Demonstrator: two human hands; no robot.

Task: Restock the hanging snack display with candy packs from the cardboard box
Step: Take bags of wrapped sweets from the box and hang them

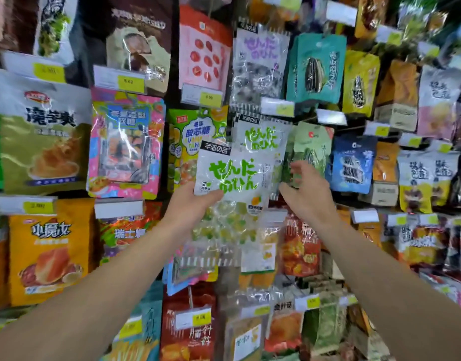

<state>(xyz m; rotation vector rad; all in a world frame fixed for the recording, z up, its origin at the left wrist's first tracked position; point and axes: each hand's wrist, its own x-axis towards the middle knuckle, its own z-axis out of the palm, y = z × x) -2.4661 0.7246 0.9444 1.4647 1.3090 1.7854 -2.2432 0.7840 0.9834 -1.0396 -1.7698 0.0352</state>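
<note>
Fingers, left: my left hand (195, 198) holds the candy pack (230, 178) by its lower left part, thumb across the front and the other fingers hidden behind it.
Fingers, right: my right hand (306, 190) is spread and relaxed with nothing in it, just beside the pack's right edge and in front of the green seed bags (311, 147).
Where the pack is: raised in front of the hanging snack display (328, 131), overlapping the same-branded pack already hung (262, 138) just up and to the right; not on a hook yet, as far as I can judge.
Handling: I read it as light and floppy, a glossy clear film bag with loose wrapped sweets sagging to the bottom, so it will swing from a low grip and may slip.
Where to hold: I would move my grip up to the stiffer black header strip (216, 149), near the hang hole, which I cannot make out.
Edges: the hook itself is hidden behind the hung pack; a price tag (277, 106) sits just above that row.
Open room: very little, with the yellow-green candy bag (195, 131) tight on the left and seed bags tight on the right, so I would go straight in.
Cardboard box: not in view.
</note>
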